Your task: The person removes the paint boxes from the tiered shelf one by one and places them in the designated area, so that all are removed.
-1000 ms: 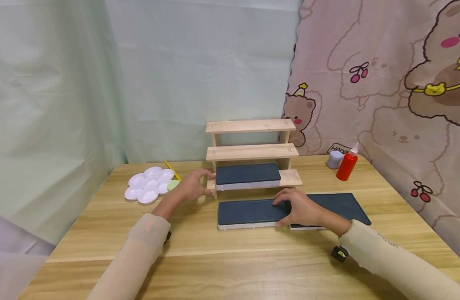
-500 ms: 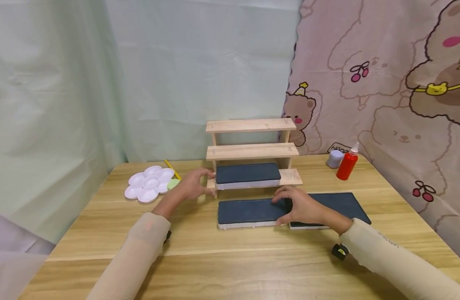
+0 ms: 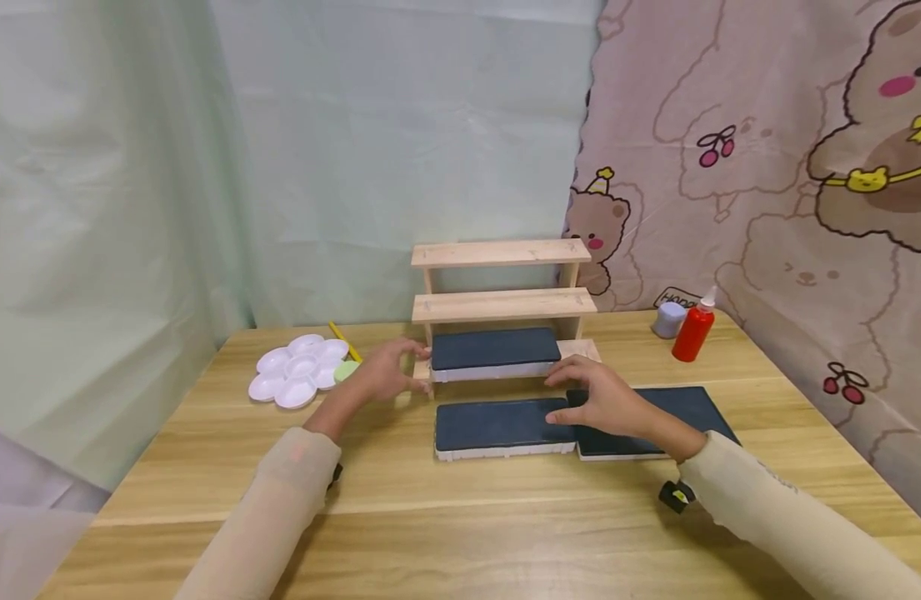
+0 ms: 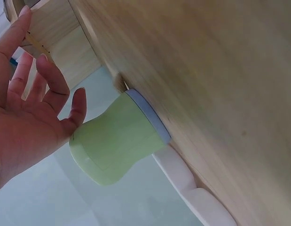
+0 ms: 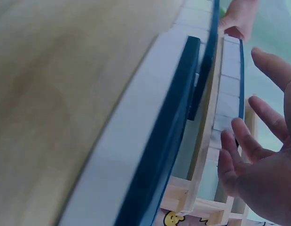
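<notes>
On the lowest step (image 3: 582, 347): a dark-topped case (image 3: 494, 349), lying flat.
Left hand (image 3: 385, 370): fingers loosely parted beside that case's left end, contact unclear.
Right hand (image 3: 612, 402): holding nothing, fingers apart over the front case (image 3: 493, 425).

My sleeves (image 3: 265, 517) are cream. Mid-frame I see navy tops over white sides on the boxes (image 3: 498, 425), and pale wood on the tiered shelf (image 3: 505, 305). The worktop (image 3: 460, 529) is yellow-brown with streaky grain. On the right: a red bottle (image 3: 692, 335), a lavender pot (image 3: 668, 321) and a pink curtain (image 3: 655, 58) patterned with bears and cherries; on the left: a white palette (image 3: 301, 367), yellow stick (image 3: 342, 335), pale green cup (image 4: 119, 141) and mint curtain (image 3: 130, 167).
</notes>
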The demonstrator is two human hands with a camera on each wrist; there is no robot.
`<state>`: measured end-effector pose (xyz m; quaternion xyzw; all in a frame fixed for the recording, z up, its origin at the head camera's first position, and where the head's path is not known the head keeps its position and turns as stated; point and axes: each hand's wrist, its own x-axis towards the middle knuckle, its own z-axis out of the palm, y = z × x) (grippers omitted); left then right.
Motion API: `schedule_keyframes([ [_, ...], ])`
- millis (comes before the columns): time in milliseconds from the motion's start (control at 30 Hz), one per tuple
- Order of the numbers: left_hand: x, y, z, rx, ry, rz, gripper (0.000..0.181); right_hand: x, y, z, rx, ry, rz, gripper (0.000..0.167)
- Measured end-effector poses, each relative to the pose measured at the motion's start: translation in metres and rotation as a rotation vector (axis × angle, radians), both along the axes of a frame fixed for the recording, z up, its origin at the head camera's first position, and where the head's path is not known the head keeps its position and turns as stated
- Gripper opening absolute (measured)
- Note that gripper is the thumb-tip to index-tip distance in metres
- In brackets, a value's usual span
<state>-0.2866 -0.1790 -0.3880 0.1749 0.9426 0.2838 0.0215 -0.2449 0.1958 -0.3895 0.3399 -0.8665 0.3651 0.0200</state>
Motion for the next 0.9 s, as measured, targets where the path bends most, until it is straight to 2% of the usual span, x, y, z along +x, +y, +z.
schedule_keyframes([
  [300, 0.001, 0.0, -0.003, -0.01, 0.015, -0.01, 0.052, -0.005, -0.006, 0.004, -0.109, 0.101, -0.012, 0.04],
  [433, 0.0, -0.001, -0.002, -0.006, 0.01, -0.011, 0.053, -0.009, -0.007, 0.007, -0.125, 0.132, -0.052, 0.039],
  [633, -0.001, -0.002, -0.002, -0.003, 0.002, -0.01, 0.053, -0.018, -0.008, 0.008, -0.136, 0.14, -0.104, 0.041],
  [900, 0.0, -0.001, -0.003, 0.0, 0.009, -0.007, 0.052, -0.026, -0.01, 0.011, -0.106, 0.115, -0.11, 0.045],
])
